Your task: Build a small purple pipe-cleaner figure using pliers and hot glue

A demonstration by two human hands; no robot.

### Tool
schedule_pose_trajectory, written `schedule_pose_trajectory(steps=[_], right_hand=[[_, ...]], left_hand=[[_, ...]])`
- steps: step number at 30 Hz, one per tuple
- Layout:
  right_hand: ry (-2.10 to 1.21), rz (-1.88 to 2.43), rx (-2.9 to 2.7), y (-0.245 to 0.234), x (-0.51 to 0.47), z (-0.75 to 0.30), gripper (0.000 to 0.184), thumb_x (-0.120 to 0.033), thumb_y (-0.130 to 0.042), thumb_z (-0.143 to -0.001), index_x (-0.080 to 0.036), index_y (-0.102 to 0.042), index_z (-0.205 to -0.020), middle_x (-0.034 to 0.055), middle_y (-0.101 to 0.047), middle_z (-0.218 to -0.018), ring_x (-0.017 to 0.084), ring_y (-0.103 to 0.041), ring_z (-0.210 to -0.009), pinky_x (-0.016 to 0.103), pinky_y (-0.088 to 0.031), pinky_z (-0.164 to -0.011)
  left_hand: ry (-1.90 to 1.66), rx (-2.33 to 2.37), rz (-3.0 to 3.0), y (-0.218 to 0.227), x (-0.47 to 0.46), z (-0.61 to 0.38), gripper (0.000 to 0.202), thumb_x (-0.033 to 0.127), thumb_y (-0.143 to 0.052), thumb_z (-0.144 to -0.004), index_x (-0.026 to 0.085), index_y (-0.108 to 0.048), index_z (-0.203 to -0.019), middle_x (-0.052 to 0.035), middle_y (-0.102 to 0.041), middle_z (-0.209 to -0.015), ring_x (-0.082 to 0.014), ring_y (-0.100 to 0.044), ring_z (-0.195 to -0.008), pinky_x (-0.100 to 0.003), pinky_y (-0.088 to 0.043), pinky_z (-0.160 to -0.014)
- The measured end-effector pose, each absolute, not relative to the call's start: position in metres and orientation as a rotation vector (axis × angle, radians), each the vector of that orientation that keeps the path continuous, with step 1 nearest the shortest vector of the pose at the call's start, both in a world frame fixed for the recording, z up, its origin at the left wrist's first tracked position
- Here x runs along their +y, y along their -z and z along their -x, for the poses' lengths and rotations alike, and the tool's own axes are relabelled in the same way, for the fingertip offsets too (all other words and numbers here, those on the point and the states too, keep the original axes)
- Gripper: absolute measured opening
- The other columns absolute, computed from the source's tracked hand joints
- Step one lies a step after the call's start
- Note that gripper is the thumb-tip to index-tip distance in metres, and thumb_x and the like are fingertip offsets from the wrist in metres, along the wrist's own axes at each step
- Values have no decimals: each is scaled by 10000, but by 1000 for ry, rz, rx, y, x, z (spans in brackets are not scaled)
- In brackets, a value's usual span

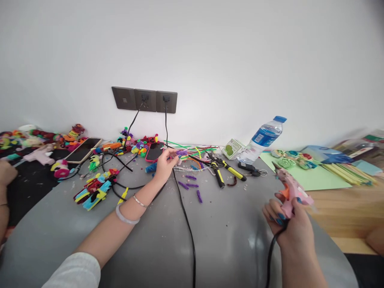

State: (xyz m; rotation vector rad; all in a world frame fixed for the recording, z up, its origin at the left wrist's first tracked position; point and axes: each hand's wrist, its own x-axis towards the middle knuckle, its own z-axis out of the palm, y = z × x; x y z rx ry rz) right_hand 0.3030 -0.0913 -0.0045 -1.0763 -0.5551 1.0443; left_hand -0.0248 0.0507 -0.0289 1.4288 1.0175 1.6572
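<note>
My left hand (pixel 165 163) reaches over the back middle of the table, thumb and fingers pinched on a small purple pipe cleaner piece (pixel 181 153). Several similar purple pieces (pixel 199 196) lie on the grey tabletop just in front of it. Beyond the fingers spreads a bundle of coloured pipe cleaners (pixel 199 152). At the right, my right hand (pixel 289 224) is wrapped around the handle of a pink hot glue gun (pixel 295 192) held above the table, its nozzle pointing up and to the left. A black cord runs down from the gun's handle.
Pliers (pixel 220 176), keys (pixel 255 172), a small green-and-white box (pixel 233 149) and a tilted water bottle (pixel 265 138) lie behind. Fuzzy figures (pixel 96 188), phones (pixel 84 150) and cables (pixel 187 224) occupy the left and middle. Green paper (pixel 324 180) is at right. Other people's arms (pixel 4 188) show at both edges.
</note>
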Motion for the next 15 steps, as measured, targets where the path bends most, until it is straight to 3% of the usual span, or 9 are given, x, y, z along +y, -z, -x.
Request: schedule_pose_trajectory(steps=[8,12,15], right_hand=[[-1219,1179,-464,11,-109,-336,314,-477,-734,-648,-217,-563,-682,-95,-265,-503,55,-205,-384,229,-227,-360],[-1180,1451,-639,10,-109,-344,306,-528,-717,-665,-252,-605,-734,-29,-391,-530,90,-322,-370,288,-214,-363],[-908,1800,-819,18,-115,-354,327,-530,-763,-608,-246,-601,-616,59,-516,-491,146,-420,-344,316,-223,-350]], left_hand=[[-1689,1031,-1450,28,52,27,221,321,-707,-755,176,-630,-902,-53,-672,-870,-174,-648,-826,-246,-529,-651],[-1686,1024,-1450,28,52,27,223,316,-708,-754,173,-631,-907,-56,-674,-861,-173,-648,-813,-253,-531,-654],[-1688,1020,-1464,28,52,27,215,314,-708,-757,178,-632,-907,-57,-675,-859,-174,-649,-809,-250,-531,-648]])
